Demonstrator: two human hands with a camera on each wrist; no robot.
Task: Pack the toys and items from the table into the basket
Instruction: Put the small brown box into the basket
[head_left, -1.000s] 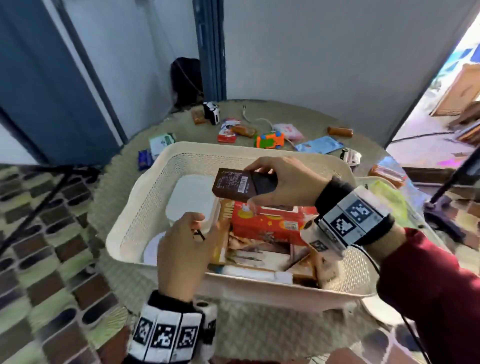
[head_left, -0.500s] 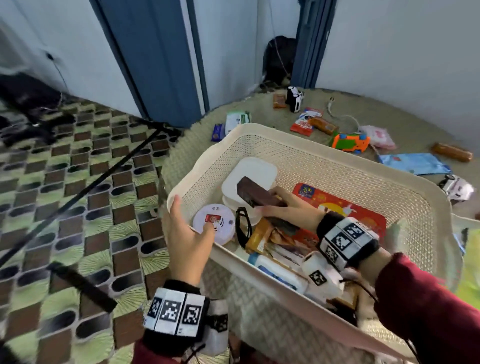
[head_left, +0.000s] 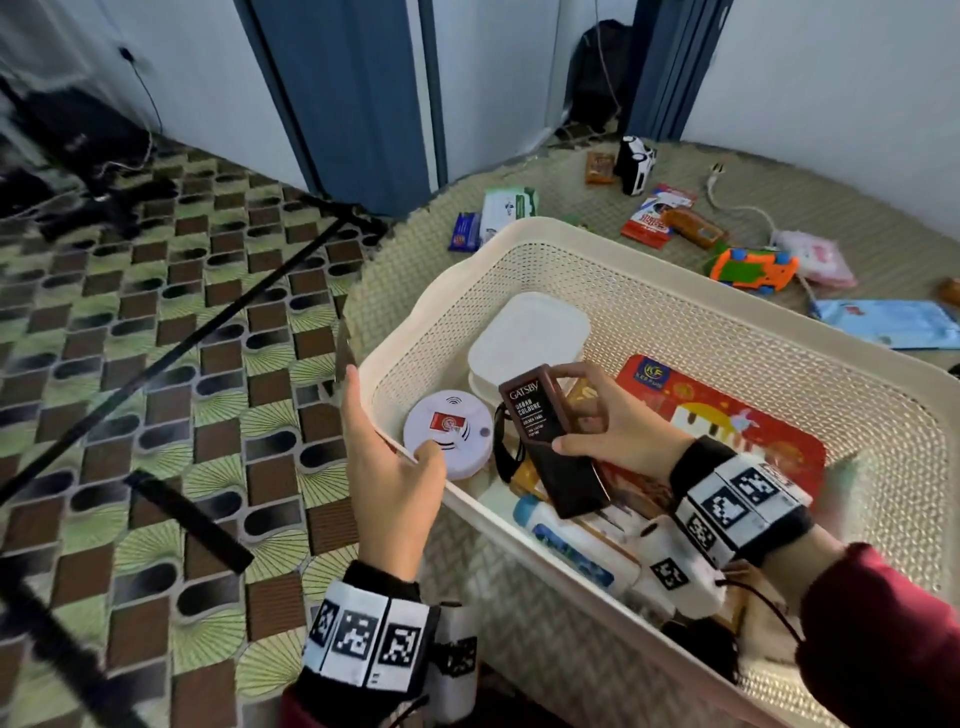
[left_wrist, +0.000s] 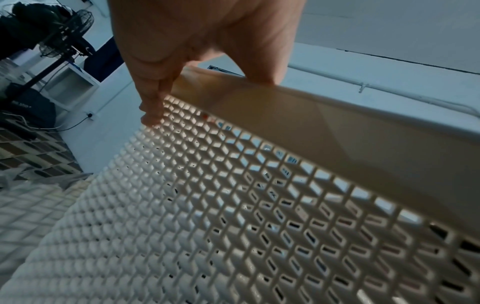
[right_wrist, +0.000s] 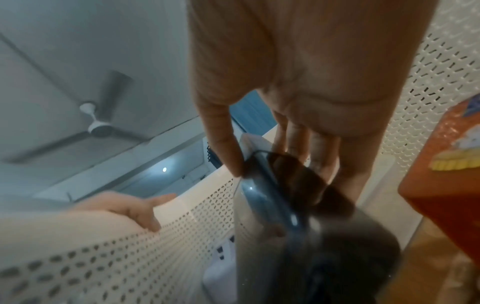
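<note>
Cologne bottle (head_left: 550, 441) has been lowered into basket (head_left: 675, 249); right hand (head_left: 618, 436) pinches it for placement, left hand (head_left: 389, 467) clasps the rim, steadying.

Dark red sleeves (head_left: 883, 639) are worn; black wristbands (head_left: 737, 499) are fitted with white blocks printed with black square markers; a thin black cable (head_left: 769, 608) is attached.

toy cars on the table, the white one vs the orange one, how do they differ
The white car is white with black parts and stands on end; the orange car is orange and green and lies flat. The white car sits farther from the basket than the orange car. Both remain unpacked on the table.
</note>
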